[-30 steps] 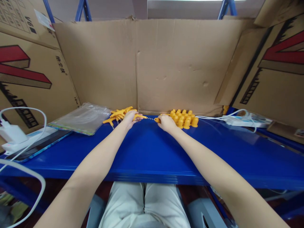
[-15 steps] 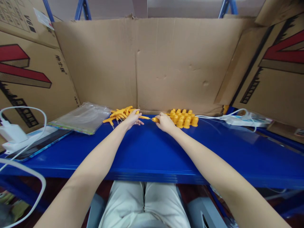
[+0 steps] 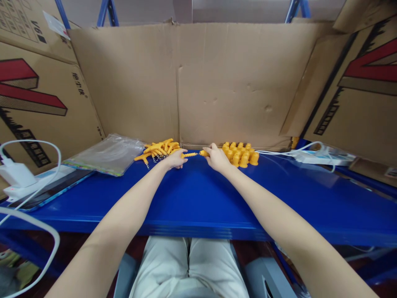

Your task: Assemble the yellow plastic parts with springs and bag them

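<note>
My left hand (image 3: 176, 159) is closed around an orange piece whose twisted, screw-like shaft (image 3: 190, 155) points right. A short bit of metal chain shows at the shaft's tip. My right hand (image 3: 216, 157) pinches a second orange piece (image 3: 204, 153), its rounded end facing that tip; its rest is hidden by my fingers. Beside my left hand lies a pile of orange T-shaped plastic pieces (image 3: 155, 148) with small metal chains. Just right of my right hand stand rows of orange cup-like pieces (image 3: 244, 158), upright and close together.
A stack of clear plastic bags (image 3: 105, 155) lies left on the blue table (image 3: 198, 198), near a phone (image 3: 51, 190) and a white charger (image 3: 18, 174). A white power strip (image 3: 322, 158) with cables sits at right. Cardboard (image 3: 235, 82) walls the back and sides.
The chain stretched between the two held pieces has shortened from view, and the pieces are closer. My left hand opened its fingers, then closed again around its piece.
</note>
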`<state>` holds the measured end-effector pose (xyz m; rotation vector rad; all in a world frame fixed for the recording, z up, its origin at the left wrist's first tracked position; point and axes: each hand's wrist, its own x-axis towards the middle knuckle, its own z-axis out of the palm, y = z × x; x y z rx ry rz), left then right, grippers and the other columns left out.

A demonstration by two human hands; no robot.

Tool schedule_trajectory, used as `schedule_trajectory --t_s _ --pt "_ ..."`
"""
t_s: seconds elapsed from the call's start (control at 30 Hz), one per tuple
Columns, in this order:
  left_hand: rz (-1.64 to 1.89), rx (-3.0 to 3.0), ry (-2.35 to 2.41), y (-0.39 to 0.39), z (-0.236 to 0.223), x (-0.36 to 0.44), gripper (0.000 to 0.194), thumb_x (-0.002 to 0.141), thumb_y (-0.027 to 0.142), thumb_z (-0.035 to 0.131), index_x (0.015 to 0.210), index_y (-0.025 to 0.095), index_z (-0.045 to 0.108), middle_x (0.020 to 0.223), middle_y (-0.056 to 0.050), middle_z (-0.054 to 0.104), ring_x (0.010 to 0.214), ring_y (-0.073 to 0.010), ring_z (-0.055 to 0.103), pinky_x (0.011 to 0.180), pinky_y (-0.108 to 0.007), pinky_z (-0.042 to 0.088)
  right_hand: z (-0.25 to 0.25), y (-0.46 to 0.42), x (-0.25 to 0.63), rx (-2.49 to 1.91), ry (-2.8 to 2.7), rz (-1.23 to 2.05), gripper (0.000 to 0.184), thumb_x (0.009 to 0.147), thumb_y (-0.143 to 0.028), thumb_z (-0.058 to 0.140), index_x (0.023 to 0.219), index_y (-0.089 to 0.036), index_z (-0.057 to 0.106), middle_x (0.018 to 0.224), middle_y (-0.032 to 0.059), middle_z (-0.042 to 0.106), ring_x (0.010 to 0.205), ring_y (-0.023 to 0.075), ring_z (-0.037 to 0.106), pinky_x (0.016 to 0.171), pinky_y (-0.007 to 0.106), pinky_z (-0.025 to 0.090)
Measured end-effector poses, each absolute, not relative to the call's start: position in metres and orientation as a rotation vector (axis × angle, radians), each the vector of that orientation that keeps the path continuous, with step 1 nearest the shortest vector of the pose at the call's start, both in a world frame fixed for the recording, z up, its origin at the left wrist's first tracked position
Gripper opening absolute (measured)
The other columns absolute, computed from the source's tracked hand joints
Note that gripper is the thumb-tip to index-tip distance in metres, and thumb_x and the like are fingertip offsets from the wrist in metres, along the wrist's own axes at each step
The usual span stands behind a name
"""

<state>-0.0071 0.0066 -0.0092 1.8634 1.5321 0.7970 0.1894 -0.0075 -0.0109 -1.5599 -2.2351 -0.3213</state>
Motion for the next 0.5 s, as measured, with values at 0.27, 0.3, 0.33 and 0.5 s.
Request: schedule_trajectory --t_s 0.27,0.3,0.33,0.5 --pt "0.732 2.369 1.723 0.008 -0.009 -0.006 0.034 0.079 0.025 0.056 0.111 0.017 0.062 0.079 -0.007 0.069 0.086 -0.0260 0.065 0.083 -0.033 0.046 -0.014 -0.007 0.184 -1.464 -2.290 -0.306 0.050 0.090 -0.015 0.045 0.140 -0.017 0.047 0.121 0.0149 0.049 0.101 0.0236 0.058 0.092 0.035 0.044" --pt "0.690 2.382 1.753 0.007 -0.008 -0.006 0.033 0.080 0.026 0.054 0.112 0.018 0.061 0.078 -0.007 0.069 0.085 -0.0260 0.065 0.082 -0.034 0.047 -0.014 -0.006 0.185 -1.447 -2.294 -0.298 0.051 0.090 -0.015 0.046 0.141 -0.017 0.046 0.120 0.0145 0.049 0.102 0.0231 0.057 0.092 0.035 0.044" --pt "0.661 2.394 1.776 0.005 -0.007 -0.006 0.032 0.081 0.026 0.053 0.111 0.018 0.061 0.078 -0.007 0.068 0.085 -0.0260 0.065 0.081 -0.034 0.047 -0.015 -0.005 0.186 -1.426 -2.301 -0.286 0.052 0.090 -0.015 0.046 0.141 -0.017 0.045 0.120 0.0142 0.049 0.101 0.0226 0.057 0.093 0.035 0.043" --pt "0.629 2.452 1.834 0.004 -0.005 -0.009 0.026 0.081 0.027 0.053 0.105 0.022 0.059 0.089 -0.008 0.068 0.090 -0.0271 0.063 0.081 -0.037 0.046 -0.019 0.006 0.192 -1.253 -2.312 -0.163 0.052 0.087 -0.015 0.051 0.139 -0.015 0.046 0.119 0.0126 0.048 0.103 0.0199 0.056 0.096 0.034 0.043"
